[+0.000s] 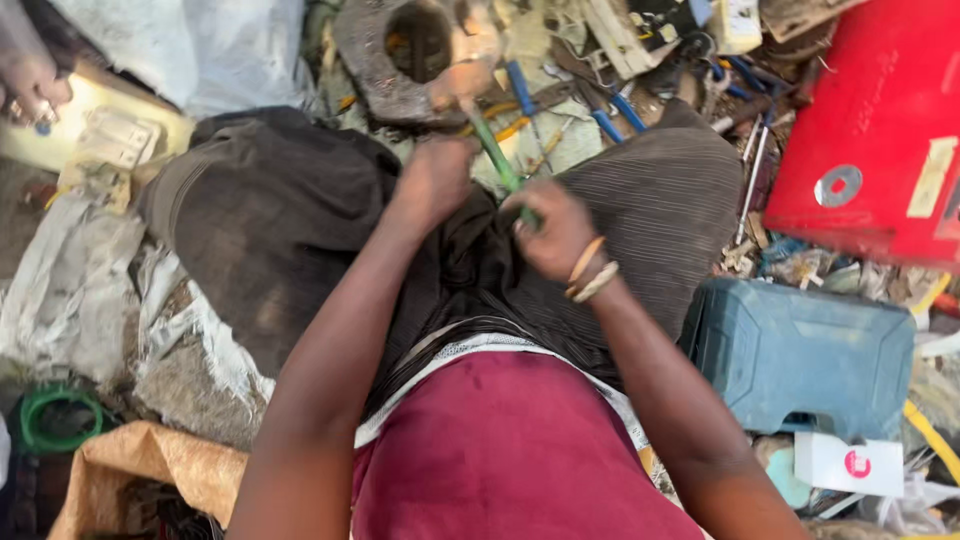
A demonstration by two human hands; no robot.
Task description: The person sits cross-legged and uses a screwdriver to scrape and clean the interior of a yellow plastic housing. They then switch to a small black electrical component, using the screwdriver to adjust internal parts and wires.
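I see my right hand closed around the handle of a green-handled tool, whose tip reaches forward to a small piece resting on a worn metal block. My left hand, fisted just beside the shaft, seems to brace it. I judge prying or driving is underway; next needs steady pressure. The tip's contact is blurred.

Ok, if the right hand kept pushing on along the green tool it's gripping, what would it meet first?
The right hand grips the green-handled tool, which angles up toward the grey metal part with the round hole. Going on that way, it would probably meet that part first, near its lower edge; depth is unclear.
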